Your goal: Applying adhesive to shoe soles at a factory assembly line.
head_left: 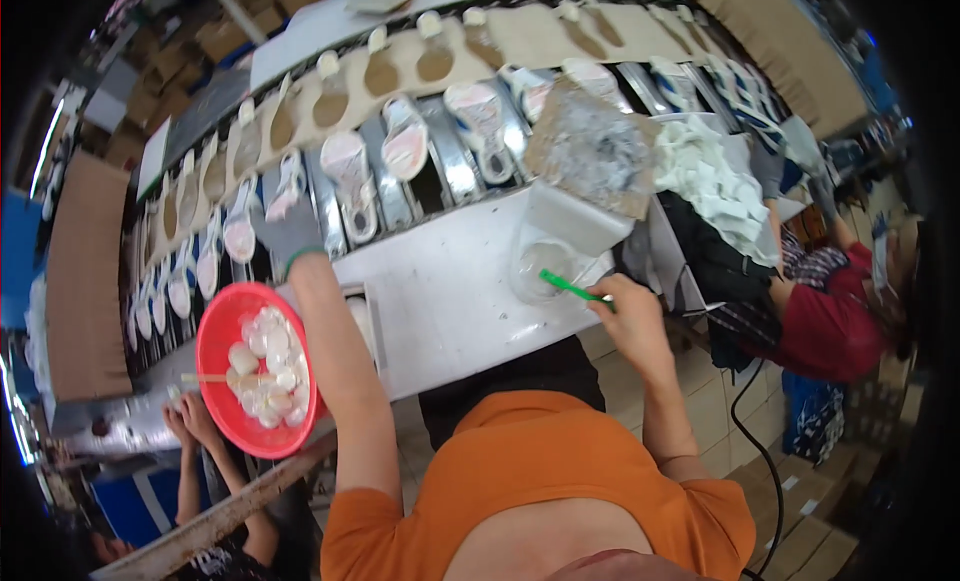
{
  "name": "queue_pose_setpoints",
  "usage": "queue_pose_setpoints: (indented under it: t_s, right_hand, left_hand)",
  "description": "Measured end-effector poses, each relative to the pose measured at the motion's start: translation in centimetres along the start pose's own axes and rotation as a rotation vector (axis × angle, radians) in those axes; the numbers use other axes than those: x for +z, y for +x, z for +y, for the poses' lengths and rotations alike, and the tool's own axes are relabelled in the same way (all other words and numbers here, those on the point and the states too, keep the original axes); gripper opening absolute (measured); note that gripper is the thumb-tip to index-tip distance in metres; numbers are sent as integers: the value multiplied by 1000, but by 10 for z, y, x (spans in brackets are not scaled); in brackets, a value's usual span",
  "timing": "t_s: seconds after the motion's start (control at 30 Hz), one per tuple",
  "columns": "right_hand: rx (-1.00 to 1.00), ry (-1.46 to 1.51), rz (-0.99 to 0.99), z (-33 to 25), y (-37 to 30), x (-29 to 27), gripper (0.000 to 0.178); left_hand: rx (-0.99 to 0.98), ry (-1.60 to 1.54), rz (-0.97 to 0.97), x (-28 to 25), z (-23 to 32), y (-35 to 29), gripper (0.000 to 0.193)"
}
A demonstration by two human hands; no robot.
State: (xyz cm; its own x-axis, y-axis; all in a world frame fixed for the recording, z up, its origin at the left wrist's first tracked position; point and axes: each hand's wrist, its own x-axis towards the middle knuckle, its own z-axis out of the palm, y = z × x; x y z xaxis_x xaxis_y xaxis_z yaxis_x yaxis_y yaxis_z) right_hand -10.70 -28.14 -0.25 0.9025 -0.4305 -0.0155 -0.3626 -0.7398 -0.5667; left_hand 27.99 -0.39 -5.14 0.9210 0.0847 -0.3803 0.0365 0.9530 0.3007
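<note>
A red bowl [206, 331] is full of shiny white round pieces [268, 366], and a thin stick [212, 378] pokes over its side. Far to the right, a big heap of soft white scraps [705, 171] sits next to some black cloth [712, 229]. A person in a dark red top [830, 326] is close by that heap. A black cord [740, 411] curls down over the tile floor [708, 406], near some flat brown boxes [800, 496]. At the bottom left, another person [188, 496] is near a blue box [125, 506] with a pale stripe. A long scratched bar [215, 511] slants there too. More cardboard boxes [220, 39] are stacked at the top left.
</note>
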Motion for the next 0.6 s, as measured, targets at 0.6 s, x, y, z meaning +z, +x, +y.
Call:
queue_pose_setpoints:
  t_s: [0.6]
  right_hand:
    - [194,946,-310,21,-7,31,19]
  left_hand:
    - [-56,98,-125,-128,-24,75,67]
